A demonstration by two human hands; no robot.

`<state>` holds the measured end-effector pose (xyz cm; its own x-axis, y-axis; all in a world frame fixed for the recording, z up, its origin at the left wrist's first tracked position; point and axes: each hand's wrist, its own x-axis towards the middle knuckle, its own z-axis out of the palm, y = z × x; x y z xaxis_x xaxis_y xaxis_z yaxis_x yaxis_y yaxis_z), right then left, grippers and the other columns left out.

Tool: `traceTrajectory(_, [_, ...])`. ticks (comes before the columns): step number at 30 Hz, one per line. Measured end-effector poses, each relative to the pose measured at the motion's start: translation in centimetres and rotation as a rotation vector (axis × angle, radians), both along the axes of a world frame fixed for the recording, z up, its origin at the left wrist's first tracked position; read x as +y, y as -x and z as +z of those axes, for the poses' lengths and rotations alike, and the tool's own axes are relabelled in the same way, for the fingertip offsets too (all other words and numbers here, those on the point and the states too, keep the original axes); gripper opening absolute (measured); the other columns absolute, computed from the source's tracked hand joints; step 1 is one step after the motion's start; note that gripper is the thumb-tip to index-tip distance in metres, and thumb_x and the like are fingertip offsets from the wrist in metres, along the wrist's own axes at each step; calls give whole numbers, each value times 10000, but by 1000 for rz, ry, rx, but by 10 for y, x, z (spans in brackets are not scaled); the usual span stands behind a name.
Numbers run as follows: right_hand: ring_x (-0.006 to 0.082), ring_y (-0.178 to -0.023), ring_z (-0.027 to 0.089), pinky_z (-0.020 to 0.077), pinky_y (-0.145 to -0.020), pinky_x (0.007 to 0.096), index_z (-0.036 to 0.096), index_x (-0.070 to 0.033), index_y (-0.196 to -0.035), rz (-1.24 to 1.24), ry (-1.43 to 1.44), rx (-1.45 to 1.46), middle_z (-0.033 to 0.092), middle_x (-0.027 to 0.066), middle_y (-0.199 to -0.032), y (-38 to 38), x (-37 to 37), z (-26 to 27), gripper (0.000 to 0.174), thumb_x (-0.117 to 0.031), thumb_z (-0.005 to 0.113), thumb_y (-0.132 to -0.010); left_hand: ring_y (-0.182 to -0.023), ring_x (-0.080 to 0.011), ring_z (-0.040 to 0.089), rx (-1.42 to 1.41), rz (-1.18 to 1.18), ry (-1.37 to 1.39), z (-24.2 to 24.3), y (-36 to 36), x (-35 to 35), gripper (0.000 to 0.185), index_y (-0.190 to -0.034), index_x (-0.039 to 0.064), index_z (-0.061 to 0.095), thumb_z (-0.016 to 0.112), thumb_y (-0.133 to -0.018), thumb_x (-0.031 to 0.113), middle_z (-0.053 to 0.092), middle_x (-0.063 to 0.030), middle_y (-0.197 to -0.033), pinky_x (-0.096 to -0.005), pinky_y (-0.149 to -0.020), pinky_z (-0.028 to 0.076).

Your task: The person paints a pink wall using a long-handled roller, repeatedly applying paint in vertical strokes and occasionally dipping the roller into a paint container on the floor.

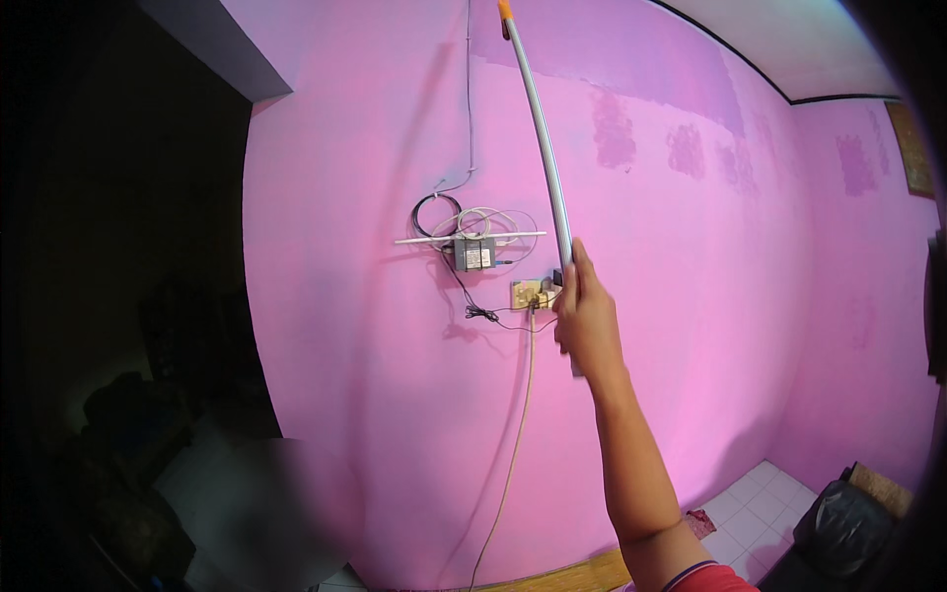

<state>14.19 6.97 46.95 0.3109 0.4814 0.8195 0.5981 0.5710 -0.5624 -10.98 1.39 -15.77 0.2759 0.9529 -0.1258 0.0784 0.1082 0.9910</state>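
My right hand (588,318) is closed around the lower part of a long, ribbed silver pole (546,148). The pole rises upright along a pink wall (318,296), and its orange end piece (505,11) reaches the top edge of the view. Behind the fist, a wall socket plate (526,294) with plugs in it is partly covered. To the left of the pole, a grey box-shaped electronic device (473,253) bearing a label hangs by a thin white rod (422,240). My left hand is out of view.
A black cable coil (416,216) and a white cable coil (474,210) hang by the device. One pale cord (524,407) runs down from the socket. A dark doorway (148,259) opens at left. Black upholstered furniture (843,529) stands at lower right on white floor tiles (762,503).
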Motion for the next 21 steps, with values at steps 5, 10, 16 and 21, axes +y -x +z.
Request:
traceTrajectory(5, [244,-492,531,441,-436,379,371,-126,-1527,-58,-20,-30,548,126,-645,-6,6,1,460,-233,399,-1080,-637,-150,666,-15,11,23,18,-7,-9,342,-1069,59,669,592,-1010,387,719,-74,-826,-279,-480,497])
traceTrajectory(10, [466,-657,613,443,-565,506,304,-107,-1541,-99,22,-104,609,273,-719,-8,-1,-91,512,-138,442,-1049,-669,-164,681,4,45,-44,-8,-12,-6,330,-1072,29,669,581,-1019,343,721,-88,-830,-287,-549,523])
traceTrajectory(16, [206,-515,535,458,-497,344,266,-128,-1574,-43,105,-50,518,87,-626,-12,-23,-208,533,-124,418,-1064,-672,-169,684,58,19,-4,8,-13,-7,304,-1083,21,668,573,-1023,303,721,-90,-828,-300,-554,525])
traceTrajectory(21, [160,-558,543,480,-565,323,252,-132,-1585,75,127,32,524,67,-650,-11,-18,-201,573,-85,436,-1044,-683,-170,675,60,4,34,16,-12,-14,281,-1089,26,673,565,-1022,277,724,-90,-881,-303,-572,530])
